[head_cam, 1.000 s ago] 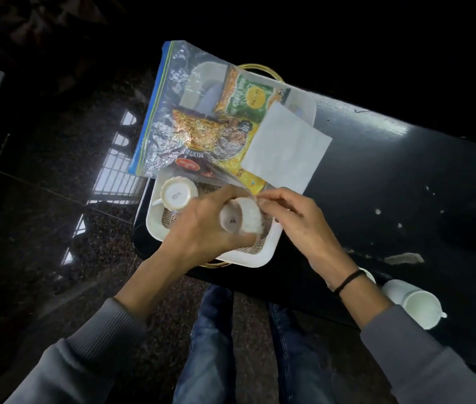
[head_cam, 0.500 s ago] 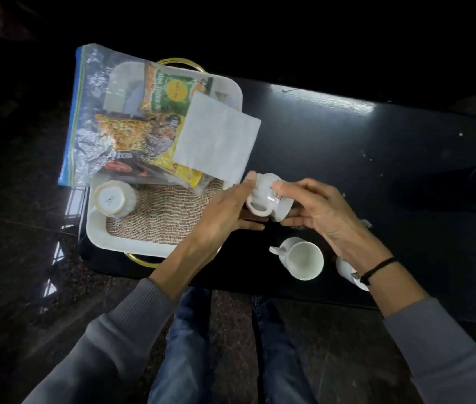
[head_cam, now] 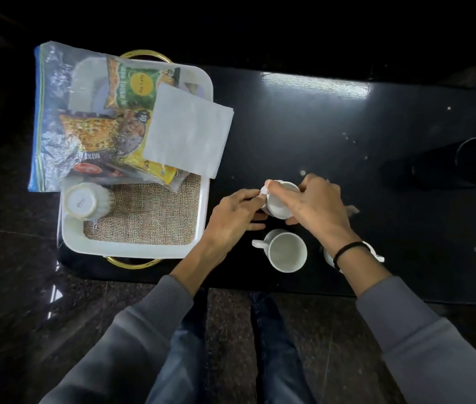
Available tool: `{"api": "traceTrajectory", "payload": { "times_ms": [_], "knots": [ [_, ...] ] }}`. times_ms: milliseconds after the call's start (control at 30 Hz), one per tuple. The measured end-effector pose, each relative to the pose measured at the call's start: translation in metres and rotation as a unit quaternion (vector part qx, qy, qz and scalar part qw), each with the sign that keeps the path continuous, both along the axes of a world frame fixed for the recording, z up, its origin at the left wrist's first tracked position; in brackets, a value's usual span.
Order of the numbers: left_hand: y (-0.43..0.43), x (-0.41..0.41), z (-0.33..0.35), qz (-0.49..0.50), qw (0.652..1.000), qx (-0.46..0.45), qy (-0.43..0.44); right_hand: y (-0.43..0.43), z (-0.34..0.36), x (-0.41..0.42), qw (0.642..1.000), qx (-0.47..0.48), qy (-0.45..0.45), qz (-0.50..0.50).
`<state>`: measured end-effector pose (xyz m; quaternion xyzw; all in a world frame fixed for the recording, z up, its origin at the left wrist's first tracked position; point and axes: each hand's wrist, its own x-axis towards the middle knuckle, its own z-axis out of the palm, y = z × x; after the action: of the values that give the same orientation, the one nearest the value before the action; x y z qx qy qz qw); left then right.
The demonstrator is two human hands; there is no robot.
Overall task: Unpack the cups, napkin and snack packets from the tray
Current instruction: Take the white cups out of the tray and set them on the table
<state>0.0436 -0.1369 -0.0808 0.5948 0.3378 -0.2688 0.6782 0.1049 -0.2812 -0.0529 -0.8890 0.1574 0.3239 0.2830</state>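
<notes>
On the black table (head_cam: 303, 126), just right of the white tray (head_cam: 204, 217), both hands met around one white cup (head_cam: 281, 199). It was tipped, its open mouth facing the camera. The right hand (head_cam: 315, 205) was closed over its rim and far side, while the left hand (head_cam: 231, 220) pinched its near-left edge with thumb and fingers, about where the handle seemed to be; whether the cup touched the table could not be told. Nearer the person, an upright cup (head_cam: 286, 252) stood on the table with its handle pointing left, apart from the held one. A third cup (head_cam: 372, 253) sat mostly hidden behind the right wrist, which wore a black band (head_cam: 347, 249).

One upturned cup (head_cam: 88, 201) was in the tray's near-left corner, base up, on the woven liner (head_cam: 149, 217). Across the tray's far half lay a clear plastic bag (head_cam: 53, 118) with a blue edge, hanging over the left rim; a green snack packet (head_cam: 133, 86), an orange-yellow snack packet (head_cam: 99, 132) and a yellow packet (head_cam: 155, 167) lay there, though which were fully within the bag was unclear. A white napkin (head_cam: 187, 129) rested on top of the packets, its right corner reaching past the tray's right rim over the table. Gold handles showed at the tray's far end (head_cam: 143, 53) and near end (head_cam: 128, 262). Grey sleeves (head_cam: 423, 339) and blue jeans (head_cam: 184, 345) filled the lower part of the view
</notes>
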Motion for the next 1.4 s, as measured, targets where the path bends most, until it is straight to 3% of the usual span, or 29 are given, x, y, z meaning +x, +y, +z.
{"api": "traceTrajectory", "payload": {
  "times_ms": [300,500,600,733,867,1067,1200,1300,1400],
  "knots": [
    [0.007,0.008,0.002,-0.034,0.998,0.05,-0.013,0.01,0.004,0.009,0.996,-0.05,-0.009,0.071],
    [0.021,0.012,0.016,-0.108,0.98,0.157,-0.048,0.018,0.02,0.011,0.951,-0.163,-0.132,0.23],
    [0.034,0.016,0.027,-0.109,0.971,0.199,-0.072,0.03,0.029,0.014,0.941,-0.158,-0.162,0.253],
    [0.067,0.017,0.044,-0.085,0.958,0.246,-0.118,0.063,0.036,0.02,0.944,-0.085,-0.18,0.265],
    [0.113,0.009,0.058,-0.122,0.917,0.35,-0.146,0.111,0.035,0.022,0.951,0.045,-0.133,0.274],
    [0.18,-0.02,0.059,-0.233,0.793,0.555,-0.096,0.186,0.023,0.001,0.929,0.128,-0.057,0.343],
    [0.208,-0.043,0.049,-0.282,0.762,0.583,-0.024,0.221,0.014,-0.017,0.916,0.144,-0.029,0.374],
    [0.213,-0.055,0.042,-0.322,0.733,0.599,-0.017,0.231,0.009,-0.025,0.915,0.157,-0.014,0.372],
    [0.214,-0.059,0.034,-0.349,0.726,0.593,-0.013,0.233,0.004,-0.028,0.915,0.162,0.005,0.371]
  ]
}}
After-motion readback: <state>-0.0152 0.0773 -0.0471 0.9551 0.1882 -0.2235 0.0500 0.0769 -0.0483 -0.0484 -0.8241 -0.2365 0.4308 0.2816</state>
